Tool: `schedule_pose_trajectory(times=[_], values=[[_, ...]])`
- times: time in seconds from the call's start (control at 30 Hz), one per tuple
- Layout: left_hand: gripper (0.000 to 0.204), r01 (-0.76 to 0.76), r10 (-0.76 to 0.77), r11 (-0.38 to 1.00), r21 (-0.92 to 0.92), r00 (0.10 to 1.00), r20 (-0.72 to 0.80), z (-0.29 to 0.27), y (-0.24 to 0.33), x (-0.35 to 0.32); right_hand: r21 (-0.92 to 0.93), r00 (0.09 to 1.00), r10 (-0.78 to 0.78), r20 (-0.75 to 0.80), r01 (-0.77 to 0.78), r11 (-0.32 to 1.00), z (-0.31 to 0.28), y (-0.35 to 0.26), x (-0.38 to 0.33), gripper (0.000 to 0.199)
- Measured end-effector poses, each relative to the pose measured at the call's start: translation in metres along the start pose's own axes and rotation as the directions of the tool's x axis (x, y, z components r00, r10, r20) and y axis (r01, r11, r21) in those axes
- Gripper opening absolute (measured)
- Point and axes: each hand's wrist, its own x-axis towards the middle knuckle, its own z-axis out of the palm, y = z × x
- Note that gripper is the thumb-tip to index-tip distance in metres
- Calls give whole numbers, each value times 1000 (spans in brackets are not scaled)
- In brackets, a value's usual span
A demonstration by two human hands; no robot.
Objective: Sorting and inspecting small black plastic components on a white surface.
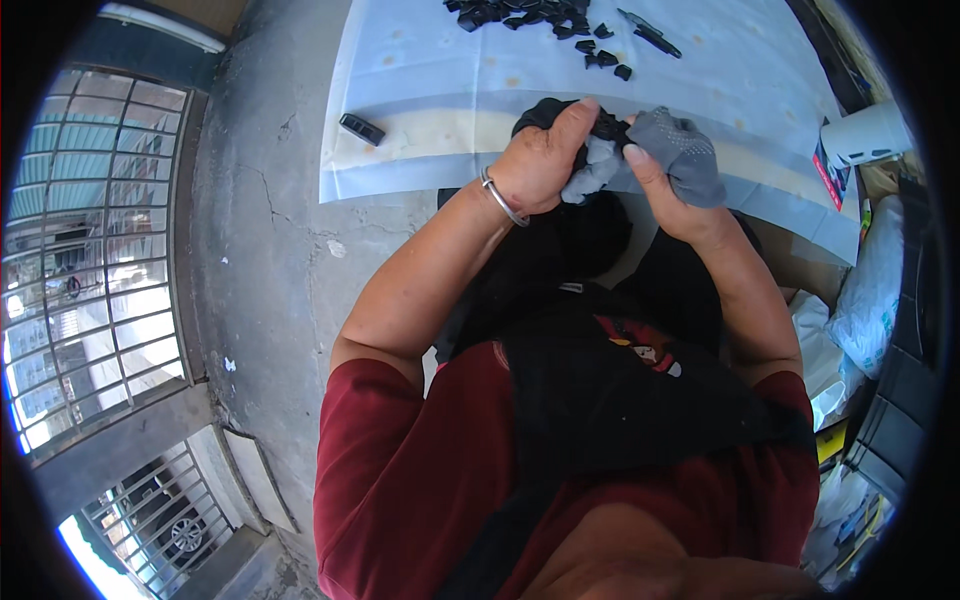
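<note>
My left hand (545,165), with a silver bangle at its wrist, is closed at the near edge of the table. Its thumb presses on a small black piece (611,128). Opposite, my right hand (668,185) is closed too, its bare thumb reaching the same piece. Grey fabric with pale dots (680,150) covers the right fingers, and a lighter grey cloth (592,172) shows below the left thumb. Black fabric (540,115) lies around the left hand's far side. Most fingers are hidden, and the piece's exact shape is unclear.
A heap of black pieces (520,12) lies on the white-covered table (430,60), several scattered nearer. A black pen-like tool (655,38) is beside them. A black oblong object (362,129) sits at left, a white cylinder (865,135) at right. Plastic bags (870,290) crowd the right side.
</note>
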Motion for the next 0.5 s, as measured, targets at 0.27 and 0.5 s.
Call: schedule_pose_trajectory(times=[0.27,0.5], values=[[32,211,-217,896,-391,976,28,4,3,-10,40,980,-141,-143,148,988,7,-1,-12,18],[25,199,-218,882,-427,976,4,12,-1,-15,-128,969,-242,-50,234,964,-10,2,-15,23]])
